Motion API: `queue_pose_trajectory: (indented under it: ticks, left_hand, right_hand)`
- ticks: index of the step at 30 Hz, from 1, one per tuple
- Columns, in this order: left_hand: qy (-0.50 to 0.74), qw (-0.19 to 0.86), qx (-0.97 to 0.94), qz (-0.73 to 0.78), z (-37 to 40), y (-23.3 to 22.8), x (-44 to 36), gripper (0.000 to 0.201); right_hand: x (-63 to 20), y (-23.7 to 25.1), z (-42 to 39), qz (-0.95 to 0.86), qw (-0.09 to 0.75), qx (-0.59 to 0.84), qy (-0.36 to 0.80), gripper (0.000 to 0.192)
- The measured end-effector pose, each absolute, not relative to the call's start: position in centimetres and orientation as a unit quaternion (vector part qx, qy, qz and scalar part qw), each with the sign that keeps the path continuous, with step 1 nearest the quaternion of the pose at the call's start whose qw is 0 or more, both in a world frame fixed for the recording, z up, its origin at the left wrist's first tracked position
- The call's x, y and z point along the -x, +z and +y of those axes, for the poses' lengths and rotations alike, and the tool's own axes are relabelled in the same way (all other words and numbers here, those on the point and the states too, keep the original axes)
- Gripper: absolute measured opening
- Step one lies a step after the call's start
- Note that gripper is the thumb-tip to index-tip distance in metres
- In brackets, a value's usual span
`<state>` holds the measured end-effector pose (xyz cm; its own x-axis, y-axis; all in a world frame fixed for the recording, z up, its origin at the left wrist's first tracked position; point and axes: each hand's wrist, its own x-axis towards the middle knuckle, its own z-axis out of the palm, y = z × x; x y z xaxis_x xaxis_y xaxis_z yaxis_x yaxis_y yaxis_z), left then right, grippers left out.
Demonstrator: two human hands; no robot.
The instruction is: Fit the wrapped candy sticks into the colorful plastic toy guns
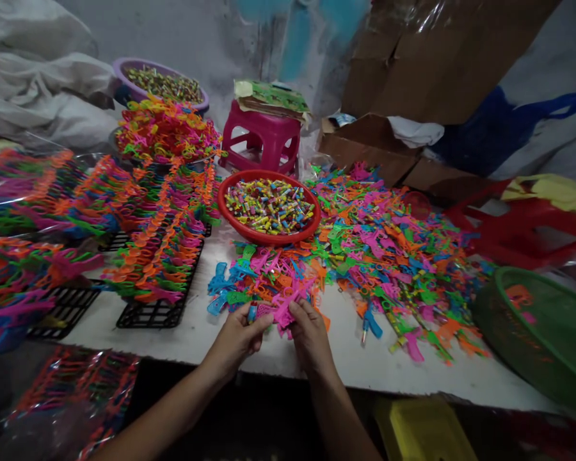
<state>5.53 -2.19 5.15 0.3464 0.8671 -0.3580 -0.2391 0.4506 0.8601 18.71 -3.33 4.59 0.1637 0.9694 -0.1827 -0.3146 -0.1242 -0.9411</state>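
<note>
Both hands meet over the front of the white table. My right hand [312, 326] is closed on a bright pink plastic toy gun [284, 310]. My left hand [240, 336] pinches a small tube [253, 312] with a blue end, held against the toy gun's left side; the fingers partly hide it. Just beyond the hands lies a small heap of loose toy guns [273, 266] in blue, green, pink and orange. A red basin [222, 214] behind that heap holds many small yellow, blue and pink tubes.
A large pile of coloured toy guns [388, 243] spreads to the right, beside a green basket [494, 320]. At left, black racks [146, 317] carry rows of toy guns. Behind stand a pink stool [262, 131], a purple basin [120, 67] and cardboard boxes [413, 70].
</note>
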Motion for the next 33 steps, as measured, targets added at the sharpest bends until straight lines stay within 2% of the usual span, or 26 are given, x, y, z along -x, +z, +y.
queue_pose_trajectory:
  ticks: [3,13,19,25,30,33]
  left_hand:
    - [0.369,0.737,-0.365,0.433,-2.2,5.4,-5.4,0.043]
    - [0.472,0.649,-0.380,0.460,-2.2,5.3,-5.9,0.031]
    - [0.459,0.622,-0.429,0.467,-2.9,5.0,-6.5,0.025]
    - [0.434,0.638,-0.430,0.468,-2.7,4.9,-6.2,0.038]
    - [0.384,0.627,-0.478,0.481,-2.6,5.4,-5.7,0.039]
    - [0.369,0.669,-0.445,0.467,-2.5,5.8,-5.5,0.042]
  right_hand:
    - [-18.9,5.0,-3.4,-0.329,0.565,0.514,0.554,0.022]
    - [-17.5,5.3,-4.5,-0.380,0.525,0.618,0.444,0.024]
    - [-16.7,4.7,-3.9,-0.367,0.524,0.616,0.460,0.024]
    - [-17.8,4.6,-3.7,-0.352,0.531,0.602,0.481,0.022]
    - [-19.2,5.3,-3.9,-0.349,0.526,0.592,0.500,0.024]
    - [-19.7,5.5,-4.0,-0.348,0.543,0.582,0.495,0.024]
